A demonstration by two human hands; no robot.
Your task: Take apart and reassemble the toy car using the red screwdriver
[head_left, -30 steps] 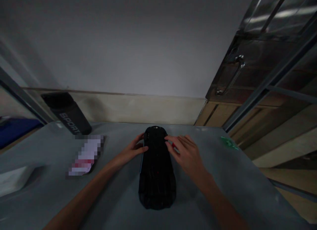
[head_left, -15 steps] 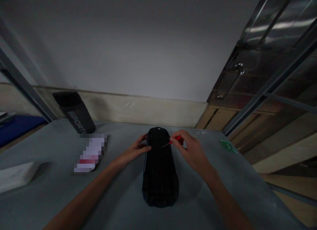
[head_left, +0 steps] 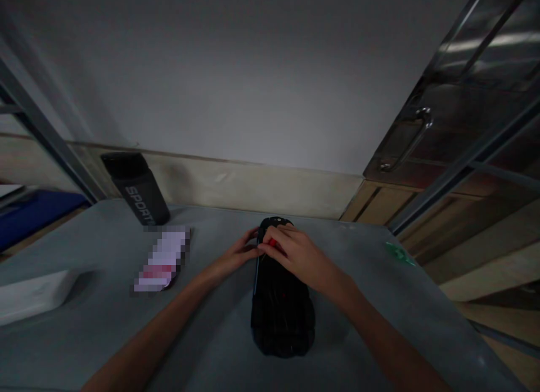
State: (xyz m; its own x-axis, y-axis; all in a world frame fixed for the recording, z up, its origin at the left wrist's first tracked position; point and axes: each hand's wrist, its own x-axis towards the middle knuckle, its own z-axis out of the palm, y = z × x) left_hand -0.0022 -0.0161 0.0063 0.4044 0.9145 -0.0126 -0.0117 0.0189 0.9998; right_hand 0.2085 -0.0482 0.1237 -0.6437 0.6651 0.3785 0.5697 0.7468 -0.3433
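A long black object that looks like a toy car turned underside up [head_left: 282, 319] lies on the grey table [head_left: 211, 347]. My left hand [head_left: 235, 258] grips its far left side, thumb on top and fingers along the edge. Over the far part of the car, my right hand [head_left: 298, 256] is closed around a red-handled screwdriver [head_left: 272, 242]. Only a bit of the red handle shows between the fingers; the shaft and tip are hidden by the hand.
On the left stand a dark bottle marked SPORT [head_left: 141, 192], a blurred-out phone-like item [head_left: 164, 260] and a white box-like object [head_left: 37, 296]. A green plastic scrap [head_left: 400, 253] lies right. Behind is a wall [head_left: 253, 184]; metal bars [head_left: 453, 170] frame the table.
My right hand has moved left over the car, bringing the screwdriver from a slant to where its shaft no longer shows. My left hand keeps its hold. The whole view has shifted slightly.
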